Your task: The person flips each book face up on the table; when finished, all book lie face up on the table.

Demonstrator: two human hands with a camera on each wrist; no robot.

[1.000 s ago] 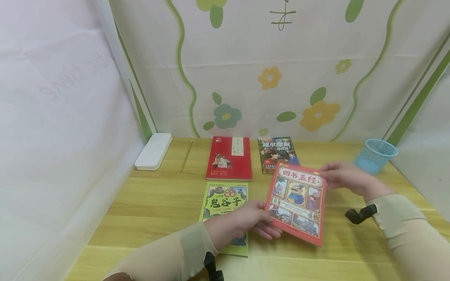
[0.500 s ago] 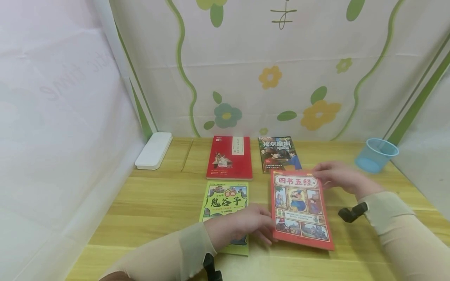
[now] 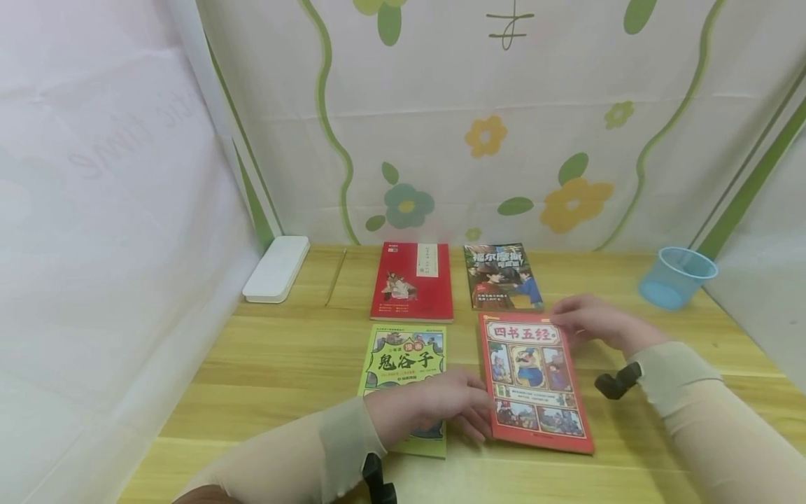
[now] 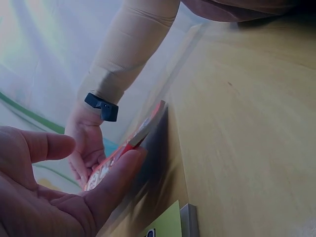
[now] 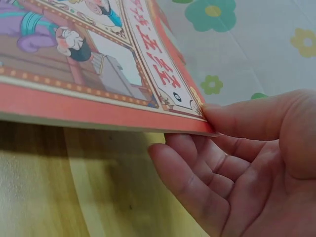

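A red comic book (image 3: 532,381) with a picture-panel cover is at the right front, just above the wooden table. My right hand (image 3: 598,322) pinches its upper right corner; in the right wrist view the thumb (image 5: 247,118) lies on the cover and the fingers curl below. At the book's left edge is my left hand (image 3: 441,402), its digits loosely spread; in the left wrist view one fingertip (image 4: 131,160) touches the edge while another digit stands apart from it. Beneath the left hand lies a green comic book (image 3: 403,350), partly hidden by that hand and wrist.
Behind lie a thick red book (image 3: 412,280) and a smaller dark-covered book (image 3: 502,276). A white case (image 3: 277,269) and a thin pencil-like stick (image 3: 336,276) are at the back left. A blue translucent cup (image 3: 676,276) stands at the back right, before the flowered cloth (image 3: 441,84).
The red comic book has turned straighter and come down toward the table, uncovering the dark-covered book. My right hand has moved left with it; the left hand's fingers no longer reach under the book.
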